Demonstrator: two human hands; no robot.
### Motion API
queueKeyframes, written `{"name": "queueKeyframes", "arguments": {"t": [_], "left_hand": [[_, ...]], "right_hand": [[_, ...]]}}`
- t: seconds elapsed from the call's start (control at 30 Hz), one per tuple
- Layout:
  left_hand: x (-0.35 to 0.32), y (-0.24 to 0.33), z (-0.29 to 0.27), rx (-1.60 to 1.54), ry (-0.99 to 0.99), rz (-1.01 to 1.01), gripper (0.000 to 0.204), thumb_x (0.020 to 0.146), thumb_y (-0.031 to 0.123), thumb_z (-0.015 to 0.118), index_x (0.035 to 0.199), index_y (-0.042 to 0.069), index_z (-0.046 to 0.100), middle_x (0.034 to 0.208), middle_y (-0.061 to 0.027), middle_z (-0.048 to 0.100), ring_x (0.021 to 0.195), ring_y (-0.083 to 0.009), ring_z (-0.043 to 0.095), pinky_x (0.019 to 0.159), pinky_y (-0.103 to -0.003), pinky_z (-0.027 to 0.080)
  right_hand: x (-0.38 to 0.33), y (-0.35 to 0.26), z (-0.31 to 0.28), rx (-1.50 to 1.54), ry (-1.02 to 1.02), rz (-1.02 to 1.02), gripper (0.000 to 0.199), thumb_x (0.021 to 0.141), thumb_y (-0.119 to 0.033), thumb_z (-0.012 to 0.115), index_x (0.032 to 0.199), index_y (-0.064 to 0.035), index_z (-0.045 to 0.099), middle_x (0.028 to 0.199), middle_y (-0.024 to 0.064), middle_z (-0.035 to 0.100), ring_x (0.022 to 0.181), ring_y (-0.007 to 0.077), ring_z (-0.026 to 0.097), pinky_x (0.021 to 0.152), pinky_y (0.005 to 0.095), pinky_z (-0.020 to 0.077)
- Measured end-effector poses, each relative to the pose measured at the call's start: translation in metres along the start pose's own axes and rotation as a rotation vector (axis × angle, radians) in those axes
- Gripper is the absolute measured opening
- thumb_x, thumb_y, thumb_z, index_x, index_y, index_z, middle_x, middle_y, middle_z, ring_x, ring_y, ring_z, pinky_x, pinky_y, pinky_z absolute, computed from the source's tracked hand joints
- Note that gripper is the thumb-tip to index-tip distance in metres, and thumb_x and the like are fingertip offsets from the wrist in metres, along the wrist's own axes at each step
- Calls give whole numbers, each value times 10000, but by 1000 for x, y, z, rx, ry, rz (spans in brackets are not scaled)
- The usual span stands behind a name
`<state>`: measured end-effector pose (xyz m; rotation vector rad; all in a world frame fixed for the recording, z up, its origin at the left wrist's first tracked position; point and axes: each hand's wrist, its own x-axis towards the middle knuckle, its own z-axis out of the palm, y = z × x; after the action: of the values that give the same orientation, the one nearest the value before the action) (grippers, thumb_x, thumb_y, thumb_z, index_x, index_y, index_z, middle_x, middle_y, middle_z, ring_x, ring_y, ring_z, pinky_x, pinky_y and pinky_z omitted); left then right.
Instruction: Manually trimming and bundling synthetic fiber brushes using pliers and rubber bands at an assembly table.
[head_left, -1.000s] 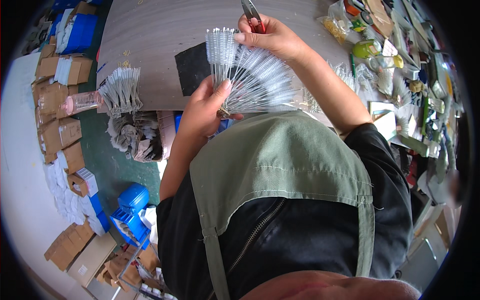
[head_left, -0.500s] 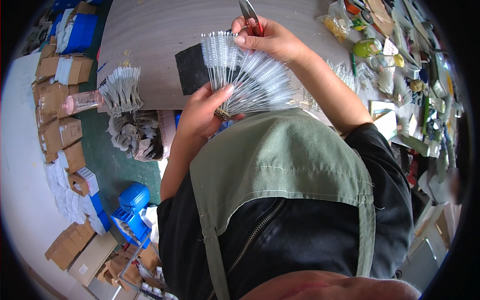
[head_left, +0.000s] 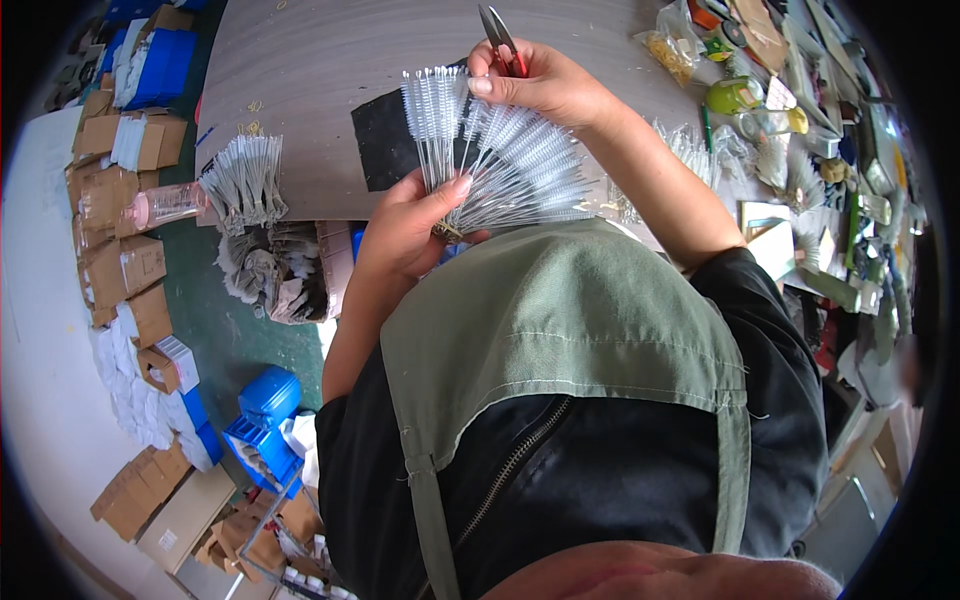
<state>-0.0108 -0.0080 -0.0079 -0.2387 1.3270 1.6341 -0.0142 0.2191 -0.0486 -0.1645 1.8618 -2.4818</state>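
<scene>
Left hand (head_left: 410, 225) closed around the gathered wire stems of a fan of small white bottle brushes (head_left: 500, 165), pinched low so the bristle ends splay out and can be told apart. Right hand (head_left: 545, 85) at the far edge of the fan, thumb and fingers pressing on the bristle tips while also gripping red-handled snips (head_left: 503, 45), blades pointing away, kept ready without being set down. Fan held just above the near edge of the grey table (head_left: 300, 60), over a black mat (head_left: 385, 135). Another bundle of brushes (head_left: 245, 180) lying at left on the table.
</scene>
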Motion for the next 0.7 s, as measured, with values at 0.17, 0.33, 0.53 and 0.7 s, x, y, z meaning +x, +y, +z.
{"name": "queueKeyframes", "arguments": {"t": [0.17,0.33,0.53,0.7], "left_hand": [[0,-1,-1,7,-30,18,284,932,140,570,1174,18,487,1064,-125,606,903,-233,640,718,-396,568],[2,-2,-2,11,-37,21,290,933,146,570,1178,16,484,1066,-125,606,913,-235,638,727,-397,565],[2,-1,0,25,3,7,312,913,153,614,1163,11,492,1060,-111,599,906,-225,630,702,-392,569],[3,-2,0,25,3,1,322,878,167,676,1107,7,515,1006,-74,590,881,-195,623,662,-375,577]], "right_hand": [[0,1,-1,40,-23,-4,168,837,-205,739,876,-93,621,760,-65,574,713,40,521,676,195,413],[-1,2,-3,17,-43,3,191,840,-234,736,855,-92,610,758,-62,573,723,41,527,689,199,416],[-3,-1,0,8,-98,-72,200,881,-239,684,964,-93,576,769,-46,503,726,68,467,689,212,369],[-5,-4,2,28,-127,-90,284,892,-265,668,1069,-83,539,765,-38,500,729,74,467,686,218,371]]}}
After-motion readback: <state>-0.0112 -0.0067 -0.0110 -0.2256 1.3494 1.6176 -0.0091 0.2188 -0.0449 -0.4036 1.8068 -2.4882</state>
